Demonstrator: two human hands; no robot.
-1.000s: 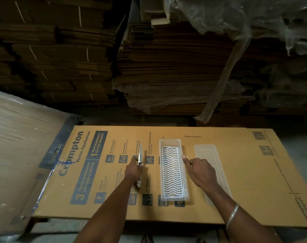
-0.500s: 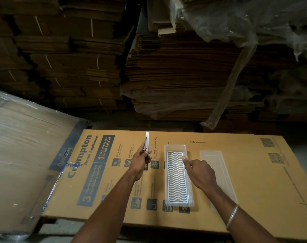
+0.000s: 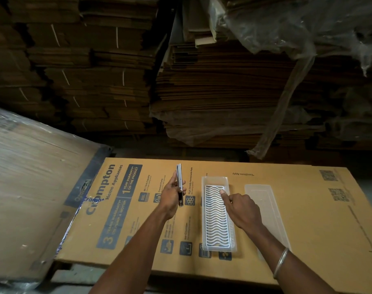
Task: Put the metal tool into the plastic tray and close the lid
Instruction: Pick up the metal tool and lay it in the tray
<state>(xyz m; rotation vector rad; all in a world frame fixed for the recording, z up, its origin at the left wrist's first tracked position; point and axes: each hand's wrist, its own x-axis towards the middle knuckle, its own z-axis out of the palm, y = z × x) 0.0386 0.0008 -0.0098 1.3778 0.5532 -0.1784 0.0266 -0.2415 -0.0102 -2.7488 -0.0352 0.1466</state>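
A slim, flat metal tool with a bright, polished edge was held edge-on and nearly upright in the left hand, the fingers curled around its lower half and its top end raised clear of the surface. It was kept just left of the plastic tray, apart from it. The tray was a long, translucent rectangle with rounded corners, and a white grid insert of wavy bars was laid in its bottom. The right hand was loosely curled over the tray's right rim, one fingertip pressed on the insert; what the other fingers touched could not be made out. The clear lid was laid flat to the tray's right, partly hidden by the forearm. Everything was set on a flattened, printed cardboard box, matte and brown.
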